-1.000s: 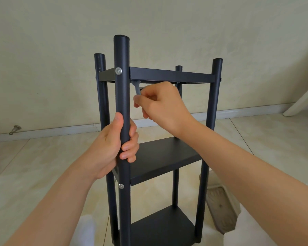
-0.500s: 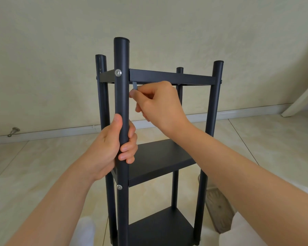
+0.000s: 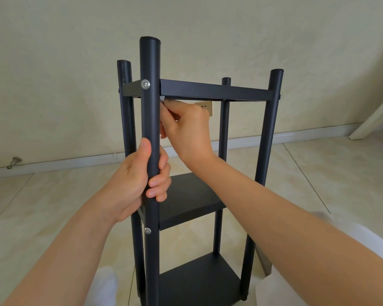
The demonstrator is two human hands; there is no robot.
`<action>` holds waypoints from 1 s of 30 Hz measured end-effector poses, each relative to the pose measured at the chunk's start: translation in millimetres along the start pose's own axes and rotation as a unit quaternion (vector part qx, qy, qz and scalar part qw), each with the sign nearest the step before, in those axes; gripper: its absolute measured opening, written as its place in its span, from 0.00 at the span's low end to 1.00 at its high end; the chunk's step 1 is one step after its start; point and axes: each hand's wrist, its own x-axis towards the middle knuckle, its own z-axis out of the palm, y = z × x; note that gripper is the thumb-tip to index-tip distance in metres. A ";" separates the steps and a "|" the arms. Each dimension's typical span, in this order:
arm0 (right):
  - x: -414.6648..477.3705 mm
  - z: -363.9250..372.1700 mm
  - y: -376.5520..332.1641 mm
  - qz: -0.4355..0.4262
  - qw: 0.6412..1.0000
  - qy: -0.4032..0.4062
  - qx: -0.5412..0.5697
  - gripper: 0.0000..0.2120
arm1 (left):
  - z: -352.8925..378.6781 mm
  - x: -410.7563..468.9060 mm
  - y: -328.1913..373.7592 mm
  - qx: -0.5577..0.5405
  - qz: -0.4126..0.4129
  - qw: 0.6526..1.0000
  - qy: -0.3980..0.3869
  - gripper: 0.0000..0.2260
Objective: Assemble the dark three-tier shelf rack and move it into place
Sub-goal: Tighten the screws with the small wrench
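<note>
The dark three-tier shelf rack [image 3: 215, 91] stands upright on the floor right in front of me, four round posts joined by three flat shelves. My left hand [image 3: 139, 180] grips the nearest post [image 3: 149, 120] at mid height, fingers wrapped round it. My right hand [image 3: 186, 127] is under the top shelf, just behind that post, pinching a small grey hex key [image 3: 162, 100] whose tip points up at the shelf's underside. Silver screw heads [image 3: 145, 84] show on the near post at the top and middle shelves.
A pale wall and white skirting board [image 3: 296, 135] run behind the rack. A wall socket [image 3: 206, 107] shows behind my right hand. A metal doorstop [image 3: 13, 162] sits at the left by the skirting. A white slanted board [image 3: 374, 120] leans at the far right. My knees [image 3: 106, 286] flank the rack.
My right hand has moved up and left with the hex key, closer to the near post and the top shelf's underside. My left hand keeps its grip on the post.
</note>
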 end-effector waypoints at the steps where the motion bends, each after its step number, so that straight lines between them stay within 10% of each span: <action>1: 0.4 1.4 1.3 -0.007 1.000 0.006 0.001 0.17 | 0.0 -0.2 0.1 -0.001 -0.001 1.000 -0.003 0.29; 13: -6.5 0.6 11.4 -0.019 0.996 -0.062 -0.055 0.17 | -2.5 -0.3 -0.7 0.006 -0.001 1.000 0.003 0.29; 30: -19.9 -104.4 44.5 0.196 0.934 -0.168 -0.248 0.14 | -0.8 7.1 1.3 0.036 0.008 0.999 0.031 0.26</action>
